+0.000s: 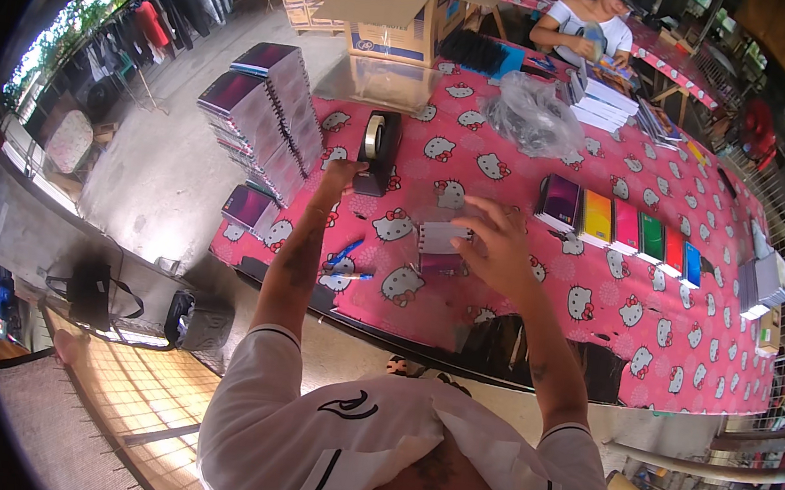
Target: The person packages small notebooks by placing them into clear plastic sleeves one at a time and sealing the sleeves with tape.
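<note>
My left hand [346,176] is at the near end of a black tape dispenser [378,170] with a roll of clear tape [376,136] in it; its fingers close on the dispenser's left side. Over the table my right hand [498,251] is raised with thumb and fingers apart, holding nothing I can see. Just left of that hand lies a small spiral-bound notebook stack [437,240], pale with a purple lower part, on what looks like clear plastic film. Two blue pens [345,253] lie near my left forearm.
Tall stacks of spiral notebooks [264,105] stand at the table's left edge. A row of coloured notebooks [596,217] lies to the right. Farther back are crumpled clear plastic [534,117], a cardboard box [391,32], white notebook stacks [603,102] and a seated person [588,28].
</note>
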Demonstrator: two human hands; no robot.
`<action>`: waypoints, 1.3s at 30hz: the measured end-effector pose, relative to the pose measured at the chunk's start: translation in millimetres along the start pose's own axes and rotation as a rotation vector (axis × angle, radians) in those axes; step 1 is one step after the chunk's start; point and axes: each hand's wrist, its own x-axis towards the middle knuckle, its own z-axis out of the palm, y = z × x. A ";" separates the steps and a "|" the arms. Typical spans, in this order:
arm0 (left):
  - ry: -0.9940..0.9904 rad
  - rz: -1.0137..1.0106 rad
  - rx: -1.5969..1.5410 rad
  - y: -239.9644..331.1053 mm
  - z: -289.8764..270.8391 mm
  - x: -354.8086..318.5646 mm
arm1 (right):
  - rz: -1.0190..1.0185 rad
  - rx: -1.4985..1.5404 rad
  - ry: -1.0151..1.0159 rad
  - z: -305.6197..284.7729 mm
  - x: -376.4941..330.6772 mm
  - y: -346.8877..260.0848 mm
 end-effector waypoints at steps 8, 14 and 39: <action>0.318 0.347 0.247 -56.5 7.4 -19.6 | 0.009 -0.198 -0.059 43.6 7.8 -40.1; 0.318 0.485 0.815 -2.8 4.6 -47.4 | 0.086 -0.235 -0.178 47.1 13.8 -40.3; -0.749 0.559 -0.181 26.2 22.7 -138.2 | 0.145 -0.227 -0.141 61.8 8.9 -44.3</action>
